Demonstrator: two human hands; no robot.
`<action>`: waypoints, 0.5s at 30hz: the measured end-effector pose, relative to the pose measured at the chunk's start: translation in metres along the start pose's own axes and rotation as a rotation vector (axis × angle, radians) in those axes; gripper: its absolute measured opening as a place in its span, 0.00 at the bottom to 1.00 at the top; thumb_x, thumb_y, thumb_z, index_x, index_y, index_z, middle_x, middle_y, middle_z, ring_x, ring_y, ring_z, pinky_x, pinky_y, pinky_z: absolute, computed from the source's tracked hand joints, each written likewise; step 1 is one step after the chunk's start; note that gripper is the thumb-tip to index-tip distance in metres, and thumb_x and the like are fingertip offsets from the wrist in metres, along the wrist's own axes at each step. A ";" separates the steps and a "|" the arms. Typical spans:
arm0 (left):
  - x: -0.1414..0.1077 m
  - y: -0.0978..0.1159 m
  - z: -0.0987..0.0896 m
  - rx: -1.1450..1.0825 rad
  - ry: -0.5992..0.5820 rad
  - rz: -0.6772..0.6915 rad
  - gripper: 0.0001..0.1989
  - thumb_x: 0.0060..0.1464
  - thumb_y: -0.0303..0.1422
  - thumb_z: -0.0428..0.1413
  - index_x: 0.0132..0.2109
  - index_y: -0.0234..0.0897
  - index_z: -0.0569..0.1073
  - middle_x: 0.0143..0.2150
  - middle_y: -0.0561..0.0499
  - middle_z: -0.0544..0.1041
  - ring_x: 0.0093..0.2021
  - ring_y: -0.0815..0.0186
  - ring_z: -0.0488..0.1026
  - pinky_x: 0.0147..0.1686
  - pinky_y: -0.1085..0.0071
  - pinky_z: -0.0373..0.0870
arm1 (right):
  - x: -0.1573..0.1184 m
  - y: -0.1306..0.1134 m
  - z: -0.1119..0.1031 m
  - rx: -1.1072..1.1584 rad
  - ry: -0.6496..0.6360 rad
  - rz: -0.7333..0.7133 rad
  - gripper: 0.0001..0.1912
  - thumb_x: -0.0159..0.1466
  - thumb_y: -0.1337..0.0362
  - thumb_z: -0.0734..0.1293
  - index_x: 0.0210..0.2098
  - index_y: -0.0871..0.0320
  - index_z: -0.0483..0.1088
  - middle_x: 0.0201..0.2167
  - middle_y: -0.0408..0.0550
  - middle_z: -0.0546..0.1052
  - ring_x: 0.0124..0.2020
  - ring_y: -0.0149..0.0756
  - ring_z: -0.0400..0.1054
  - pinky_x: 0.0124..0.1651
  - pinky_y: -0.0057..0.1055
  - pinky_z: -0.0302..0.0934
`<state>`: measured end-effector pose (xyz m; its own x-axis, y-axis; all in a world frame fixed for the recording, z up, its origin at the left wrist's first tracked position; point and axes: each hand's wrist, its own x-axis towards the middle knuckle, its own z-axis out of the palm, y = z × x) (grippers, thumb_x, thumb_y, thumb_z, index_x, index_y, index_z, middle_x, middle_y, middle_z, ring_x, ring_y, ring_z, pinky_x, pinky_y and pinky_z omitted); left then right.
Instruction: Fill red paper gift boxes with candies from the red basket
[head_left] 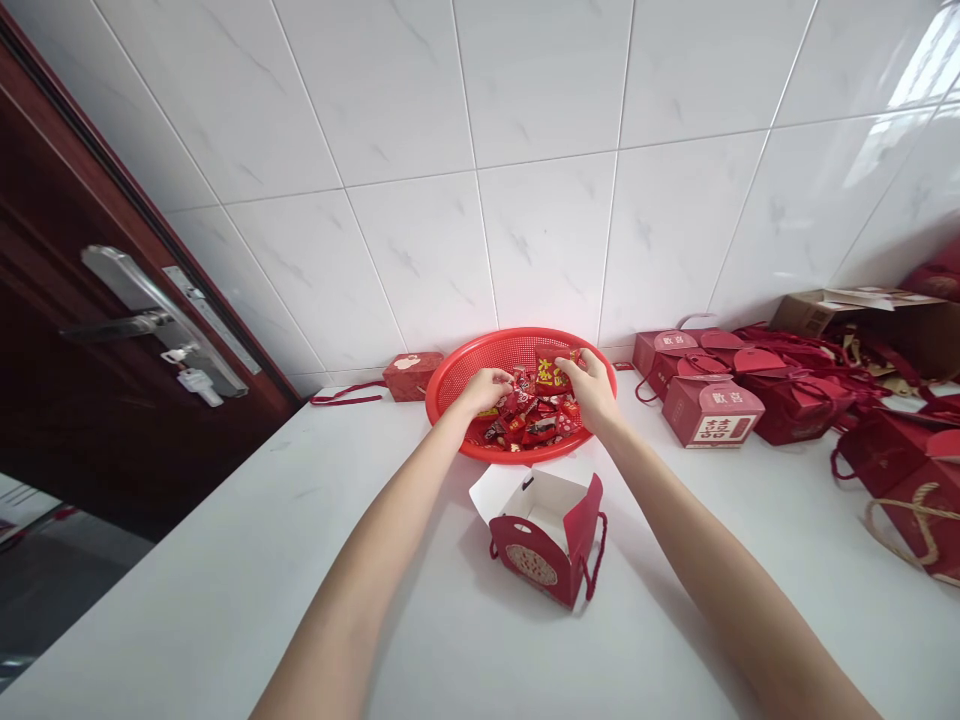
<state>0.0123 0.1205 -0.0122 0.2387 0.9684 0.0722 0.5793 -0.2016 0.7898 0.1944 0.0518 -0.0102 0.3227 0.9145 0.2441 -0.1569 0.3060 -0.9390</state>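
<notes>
A red plastic basket [450, 362] with mesh sides holds a heap of small wrapped candies [541, 428]. Inside it, my left hand [486, 390] has its fingers pinched together at a red-and-white wrapped candy [521, 380]. My right hand [589, 382], at the basket's right side, grips a red packet [550, 371] with yellow characters between thumb and fingers. In front of the basket stands a dark red gift box [534, 560], its top flaps open and a cord handle hanging at its side. The part of its white interior that I see shows no candy.
A small red box [412, 377] with a ribbon lies left of the basket. Several closed red gift boxes [712, 410] stand to the right, near an open cardboard carton [900, 320]. White tiles [555, 240] rise behind the white tabletop [300, 560]. A dark door [97, 350] with keys is at left.
</notes>
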 end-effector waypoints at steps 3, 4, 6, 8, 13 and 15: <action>0.001 -0.002 0.000 0.006 0.016 -0.013 0.11 0.44 0.25 0.62 0.38 0.36 0.80 0.41 0.47 0.83 0.40 0.61 0.77 0.42 0.69 0.72 | 0.000 0.000 0.000 0.002 0.000 0.001 0.15 0.53 0.54 0.71 0.26 0.52 0.60 0.28 0.39 0.70 0.33 0.36 0.65 0.36 0.33 0.60; 0.002 -0.003 0.001 0.007 0.020 -0.020 0.10 0.44 0.26 0.63 0.37 0.36 0.80 0.40 0.48 0.83 0.39 0.62 0.77 0.40 0.70 0.72 | 0.000 0.001 0.000 0.002 0.000 0.002 0.15 0.53 0.54 0.71 0.26 0.52 0.60 0.28 0.39 0.70 0.33 0.36 0.65 0.36 0.33 0.60; 0.002 -0.003 0.001 0.010 0.026 -0.038 0.07 0.44 0.26 0.63 0.35 0.35 0.79 0.34 0.49 0.82 0.35 0.63 0.76 0.37 0.70 0.72 | 0.000 0.001 0.000 0.004 -0.001 0.005 0.14 0.53 0.55 0.71 0.27 0.52 0.61 0.29 0.39 0.71 0.34 0.37 0.66 0.37 0.33 0.61; 0.002 -0.003 0.001 0.010 0.034 -0.054 0.04 0.44 0.27 0.62 0.32 0.35 0.78 0.30 0.51 0.80 0.32 0.63 0.75 0.36 0.69 0.71 | 0.000 0.001 0.000 0.005 -0.005 0.008 0.13 0.53 0.55 0.71 0.28 0.52 0.62 0.29 0.40 0.72 0.34 0.37 0.66 0.38 0.34 0.61; 0.002 -0.002 0.001 0.000 0.077 -0.073 0.05 0.42 0.25 0.63 0.29 0.36 0.76 0.32 0.50 0.80 0.36 0.61 0.76 0.39 0.68 0.70 | 0.001 0.001 0.000 0.008 -0.003 -0.001 0.12 0.53 0.55 0.70 0.29 0.52 0.63 0.30 0.39 0.72 0.35 0.37 0.67 0.40 0.35 0.62; 0.001 -0.001 0.001 -0.002 0.094 -0.084 0.05 0.42 0.25 0.63 0.28 0.36 0.76 0.32 0.49 0.80 0.37 0.60 0.76 0.39 0.68 0.70 | 0.001 0.001 0.000 0.006 -0.002 -0.004 0.12 0.53 0.55 0.70 0.29 0.52 0.63 0.30 0.39 0.72 0.35 0.37 0.67 0.40 0.35 0.62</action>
<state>0.0123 0.1218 -0.0134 0.1155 0.9913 0.0627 0.5927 -0.1194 0.7966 0.1947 0.0532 -0.0112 0.3215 0.9137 0.2485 -0.1616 0.3115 -0.9364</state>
